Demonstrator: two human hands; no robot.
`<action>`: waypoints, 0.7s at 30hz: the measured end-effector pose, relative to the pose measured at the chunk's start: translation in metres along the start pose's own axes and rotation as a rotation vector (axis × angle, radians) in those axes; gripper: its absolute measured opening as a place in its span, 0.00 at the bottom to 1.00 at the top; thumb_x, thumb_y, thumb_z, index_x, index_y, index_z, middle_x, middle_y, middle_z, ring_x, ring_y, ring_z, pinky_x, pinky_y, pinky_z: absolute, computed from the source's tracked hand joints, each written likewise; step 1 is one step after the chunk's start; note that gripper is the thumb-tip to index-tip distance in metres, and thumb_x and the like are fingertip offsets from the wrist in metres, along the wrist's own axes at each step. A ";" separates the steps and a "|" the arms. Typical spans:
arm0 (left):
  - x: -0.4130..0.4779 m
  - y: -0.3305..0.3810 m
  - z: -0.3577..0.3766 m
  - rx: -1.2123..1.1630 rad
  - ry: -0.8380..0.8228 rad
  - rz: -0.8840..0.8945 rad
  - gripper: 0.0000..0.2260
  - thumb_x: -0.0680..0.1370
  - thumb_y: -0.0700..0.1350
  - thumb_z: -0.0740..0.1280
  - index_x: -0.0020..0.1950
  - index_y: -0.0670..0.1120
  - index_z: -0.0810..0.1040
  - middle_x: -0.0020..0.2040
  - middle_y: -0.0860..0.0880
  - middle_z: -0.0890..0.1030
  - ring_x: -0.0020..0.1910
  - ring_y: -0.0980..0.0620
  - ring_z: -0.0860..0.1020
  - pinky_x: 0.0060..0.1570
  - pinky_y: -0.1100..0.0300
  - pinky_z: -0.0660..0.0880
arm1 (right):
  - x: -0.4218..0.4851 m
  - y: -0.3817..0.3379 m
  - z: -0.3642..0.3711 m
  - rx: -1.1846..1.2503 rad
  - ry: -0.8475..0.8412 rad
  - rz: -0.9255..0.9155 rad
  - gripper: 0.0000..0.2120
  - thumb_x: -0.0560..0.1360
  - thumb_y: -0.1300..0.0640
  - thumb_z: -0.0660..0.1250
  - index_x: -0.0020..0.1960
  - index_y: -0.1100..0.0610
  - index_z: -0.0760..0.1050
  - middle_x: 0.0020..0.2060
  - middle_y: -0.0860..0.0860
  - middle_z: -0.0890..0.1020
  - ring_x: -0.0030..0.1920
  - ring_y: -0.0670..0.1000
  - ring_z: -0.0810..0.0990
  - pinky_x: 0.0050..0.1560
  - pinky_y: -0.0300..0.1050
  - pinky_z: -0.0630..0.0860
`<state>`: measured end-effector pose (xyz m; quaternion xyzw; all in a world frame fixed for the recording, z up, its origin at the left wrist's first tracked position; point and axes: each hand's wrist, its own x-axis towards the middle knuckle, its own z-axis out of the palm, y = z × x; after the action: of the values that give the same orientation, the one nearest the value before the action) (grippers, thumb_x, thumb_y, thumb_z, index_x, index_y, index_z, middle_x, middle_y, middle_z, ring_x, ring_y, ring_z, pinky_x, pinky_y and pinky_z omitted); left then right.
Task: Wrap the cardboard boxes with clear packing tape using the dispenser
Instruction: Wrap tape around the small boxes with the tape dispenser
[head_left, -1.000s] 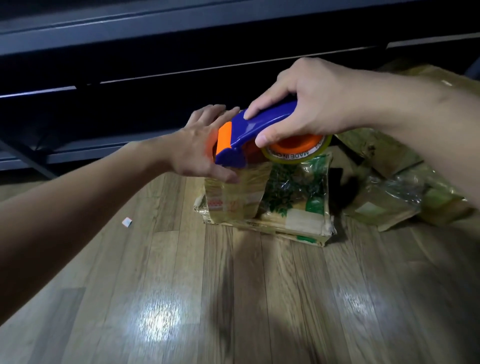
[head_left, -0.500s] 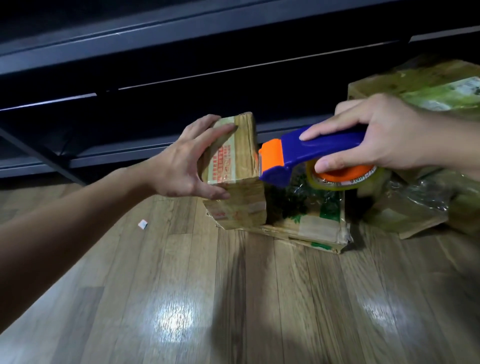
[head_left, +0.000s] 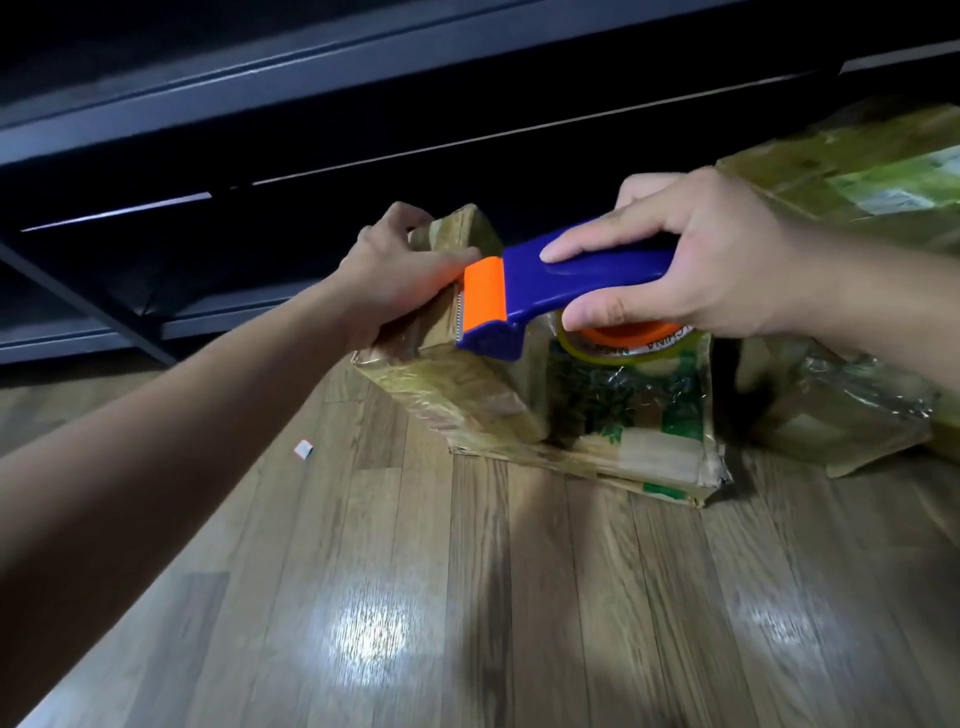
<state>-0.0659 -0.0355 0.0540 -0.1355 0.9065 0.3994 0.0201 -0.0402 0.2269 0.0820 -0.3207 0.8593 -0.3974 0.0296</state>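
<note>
A small tape-covered cardboard box (head_left: 457, 384) stands tilted on the wooden floor, its lower end resting on a flatter box with green print (head_left: 639, 415). My left hand (head_left: 400, 270) grips the small box's upper end, fingers curled over the top edge. My right hand (head_left: 691, 260) holds the blue tape dispenser (head_left: 561, 280) by its handle, index finger stretched along the top. The dispenser's orange blade end (head_left: 483, 296) touches the box's upper face beside my left thumb. The clear tape roll (head_left: 623, 343) on its orange hub shows under my right hand.
More taped boxes lie at the right: a large one (head_left: 862, 171) at the back and a crumpled, film-covered one (head_left: 841, 410) in front of it. A dark low shelf unit (head_left: 260, 156) runs along the back. A small white scrap (head_left: 303, 448) lies on the floor (head_left: 467, 623).
My left hand went from an open-fingered hold on the box's side to gripping its top end. The dispenser moved left, and its blade end now lies on the box.
</note>
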 end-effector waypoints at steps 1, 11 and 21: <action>0.000 -0.002 -0.001 -0.090 -0.013 0.027 0.24 0.74 0.57 0.76 0.67 0.56 0.74 0.55 0.50 0.80 0.47 0.53 0.82 0.40 0.57 0.79 | 0.000 -0.005 -0.001 -0.009 0.009 -0.012 0.24 0.60 0.22 0.69 0.55 0.22 0.75 0.42 0.42 0.76 0.41 0.46 0.77 0.41 0.36 0.68; 0.004 -0.082 0.052 -0.718 -0.286 -0.234 0.10 0.83 0.50 0.64 0.55 0.47 0.81 0.44 0.46 0.83 0.37 0.52 0.81 0.35 0.60 0.78 | 0.015 -0.016 0.043 -0.218 -0.156 0.039 0.26 0.67 0.31 0.72 0.63 0.35 0.79 0.36 0.33 0.69 0.41 0.25 0.71 0.39 0.25 0.65; 0.015 -0.113 0.063 -0.723 -0.506 -0.290 0.17 0.78 0.49 0.70 0.61 0.39 0.80 0.51 0.40 0.85 0.47 0.44 0.83 0.48 0.51 0.81 | 0.042 -0.009 0.069 -0.318 -0.281 0.046 0.24 0.69 0.32 0.73 0.64 0.36 0.80 0.36 0.33 0.68 0.38 0.34 0.68 0.37 0.31 0.61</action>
<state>-0.0551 -0.0660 -0.0723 -0.1573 0.6475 0.7033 0.2478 -0.0474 0.1528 0.0503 -0.3539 0.9057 -0.2074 0.1072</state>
